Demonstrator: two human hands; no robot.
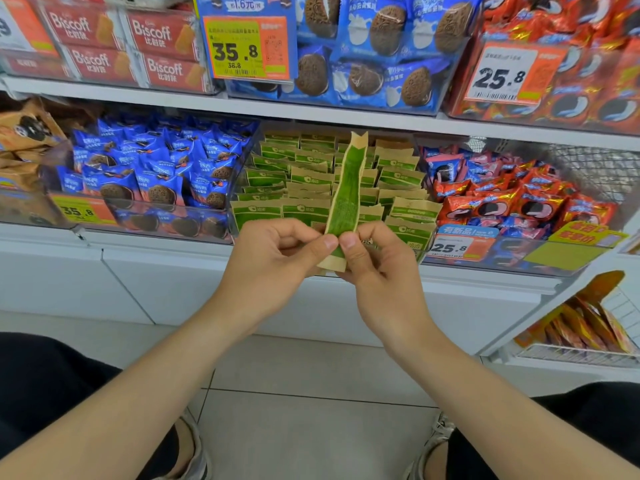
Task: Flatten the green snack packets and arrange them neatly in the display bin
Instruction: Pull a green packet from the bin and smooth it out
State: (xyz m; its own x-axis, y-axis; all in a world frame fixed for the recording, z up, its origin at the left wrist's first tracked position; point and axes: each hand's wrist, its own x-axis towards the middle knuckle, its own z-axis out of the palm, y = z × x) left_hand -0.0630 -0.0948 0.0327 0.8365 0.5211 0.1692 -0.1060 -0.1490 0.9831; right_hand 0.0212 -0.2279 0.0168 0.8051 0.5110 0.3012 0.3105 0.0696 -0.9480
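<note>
White metal shelving unit, two tiers in view, stocked along its full width. Pale tiled floor below, on which the person's two grey shoes are partly seen. Upper tier: red rectangular Biscoff biscuit boxes are stacked at left, blue sandwich-biscuit packets at centre, red foil packets at right. Lower tier: small blue cookie packets are heaped in a bin at left and red-and-orange foil snack packets in a bin at right. Between them a clear plastic display bin is set, in which green-and-tan paper snack packets are stood in overlapping rows, most of them upright, some leaning. Left hand and right hand are held together in front of this bin, thumbs almost touching. One long green snack packet with tan borders is pinched at its lower end between the thumbs and curled fingers of both hands; it is held upright and nearly edge-on, outside the bin, before its front rows. A yellow-and-orange price tag marked 35.8 and a white-and-orange price tag marked 25.8 are fixed to the upper bins.
</note>
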